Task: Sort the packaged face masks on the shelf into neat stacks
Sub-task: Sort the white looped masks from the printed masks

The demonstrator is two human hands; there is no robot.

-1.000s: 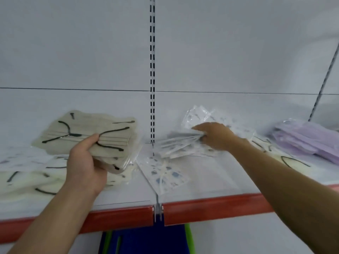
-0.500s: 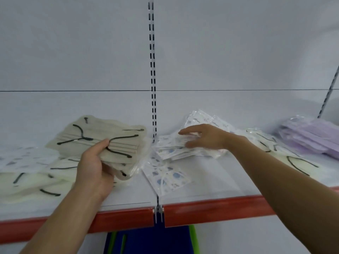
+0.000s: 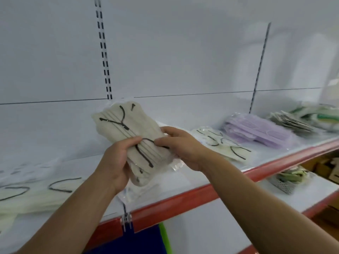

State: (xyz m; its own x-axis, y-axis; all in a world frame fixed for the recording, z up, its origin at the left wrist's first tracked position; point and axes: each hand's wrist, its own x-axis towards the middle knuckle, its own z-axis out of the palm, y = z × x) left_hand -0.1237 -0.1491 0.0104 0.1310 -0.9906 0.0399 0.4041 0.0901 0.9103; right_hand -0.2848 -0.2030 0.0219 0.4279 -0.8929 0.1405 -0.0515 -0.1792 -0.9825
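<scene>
A bundle of beige packaged masks with black ear loops [image 3: 126,132] is held upright above the white shelf [image 3: 183,182]. My left hand [image 3: 115,162] grips its lower left side, thumb across the front. My right hand [image 3: 181,147] holds its right edge, fingers curled round the packs. More cream masks with black loops [image 3: 27,195] lie at the left of the shelf. Another cream pack [image 3: 222,143] lies right of my hands, and beside it is a stack of purple masks [image 3: 256,131].
Grey and green-white mask packs [image 3: 300,118] lie at the far right of the shelf. The shelf has a red front edge [image 3: 183,200]. A lower shelf at the right carries a grey mesh basket [image 3: 286,182]. A clear pack [image 3: 139,191] lies under my hands.
My right hand left the white patterned packs and came over to grip the beige bundle together with my left hand. The bundle rose and turned upright. The view swung to the right.
</scene>
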